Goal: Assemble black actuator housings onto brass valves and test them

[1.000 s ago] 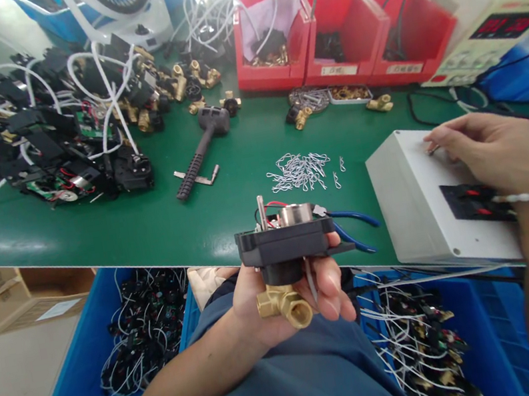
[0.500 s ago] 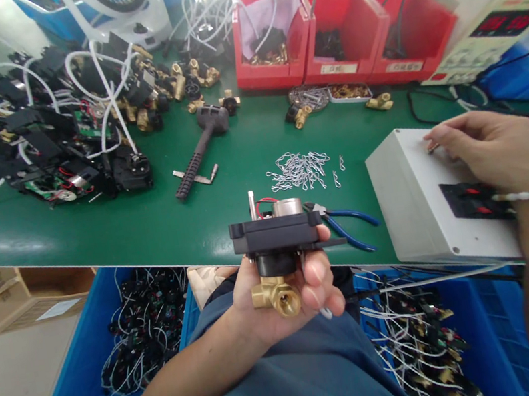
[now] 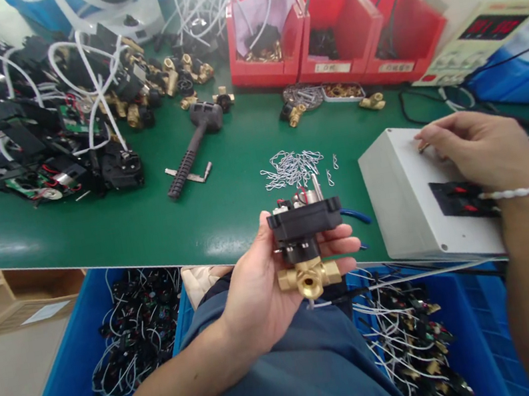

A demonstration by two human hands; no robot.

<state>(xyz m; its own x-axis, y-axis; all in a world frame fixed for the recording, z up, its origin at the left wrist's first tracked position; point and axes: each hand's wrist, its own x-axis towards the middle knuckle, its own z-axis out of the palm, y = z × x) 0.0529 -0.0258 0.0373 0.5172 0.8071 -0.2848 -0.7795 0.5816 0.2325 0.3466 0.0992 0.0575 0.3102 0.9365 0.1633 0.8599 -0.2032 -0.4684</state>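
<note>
In the head view, my left hand cradles a motorized brass valve above my lap at the bench's front edge. Its black housing is on top, with a metal pin and a small motor above it, and the brass body with its ports is below. The fingers reach behind the valve. My right hand pinches a small toggle switch on top of the light grey control box; the fingertips hide most of it. Blue-handled pliers lie partly hidden behind the valve.
Wire clips lie in a pile beyond the valve. A mallet rests left of them. Valve assemblies crowd the left. Red bins and a power supply stand behind. Blue crates of assemblies flank my lap.
The valve has turned in my left hand and sits farther right in view, now covering more of the pliers. My left fingers have loosened and extended behind it. My right hand stays on the switch.
</note>
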